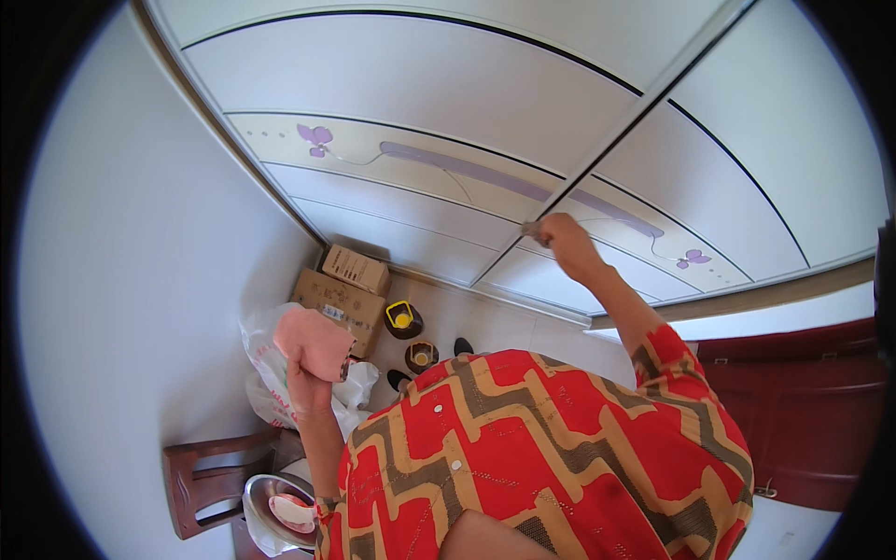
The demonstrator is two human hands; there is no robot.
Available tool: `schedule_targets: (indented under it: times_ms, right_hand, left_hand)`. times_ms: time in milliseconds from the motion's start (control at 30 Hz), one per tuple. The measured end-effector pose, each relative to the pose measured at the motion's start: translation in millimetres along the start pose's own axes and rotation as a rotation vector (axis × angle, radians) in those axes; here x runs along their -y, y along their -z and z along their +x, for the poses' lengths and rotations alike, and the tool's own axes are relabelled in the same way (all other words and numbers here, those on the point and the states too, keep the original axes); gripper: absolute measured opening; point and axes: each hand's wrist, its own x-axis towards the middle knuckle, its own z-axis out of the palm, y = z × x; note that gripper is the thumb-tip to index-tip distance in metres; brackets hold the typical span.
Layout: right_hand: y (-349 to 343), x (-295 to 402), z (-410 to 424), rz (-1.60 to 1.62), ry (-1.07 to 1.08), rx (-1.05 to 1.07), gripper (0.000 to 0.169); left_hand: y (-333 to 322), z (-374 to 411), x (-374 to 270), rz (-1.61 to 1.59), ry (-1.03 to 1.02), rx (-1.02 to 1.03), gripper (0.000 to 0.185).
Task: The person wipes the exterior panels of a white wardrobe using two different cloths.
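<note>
My left hand (308,385) holds a folded pink cloth (315,343) with a dark patterned edge, raised in front of white plastic bags by the wall. My right hand (568,241) reaches out to the white sliding wardrobe doors (434,77). Pinched in its fingers is a small greyish wad, probably a cloth (533,231), at the upright metal strip (595,157) where two door panels meet. Purple flowers and a curved purple band decorate the panels. Most of the greyish wad is hidden by my fingers.
In the corner stand two cardboard boxes (336,304), with white plastic bags (262,350) beside them. Two dark jugs (404,322) with handles sit on the floor near my feet. A wooden chair (210,476) and a metal basin (262,497) are lower left; a dark red door (805,420) is right.
</note>
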Motion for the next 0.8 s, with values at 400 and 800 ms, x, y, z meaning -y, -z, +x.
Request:
schedule_targets:
  times_ms: [400, 800]
  right_hand:
    - [68.8, 37.4, 17.0, 0.386, -0.214, -0.521, 0.049]
    - [21.1, 142.7, 8.6, 0.474, -0.123, -0.482, 0.035]
  left_hand:
    - [-114.6, 62.5, 27.5, 0.078, 0.066, 0.176, 0.047]
    - [3.6, 42.9, -25.6, 0.01, -0.206, 0.068, 0.05]
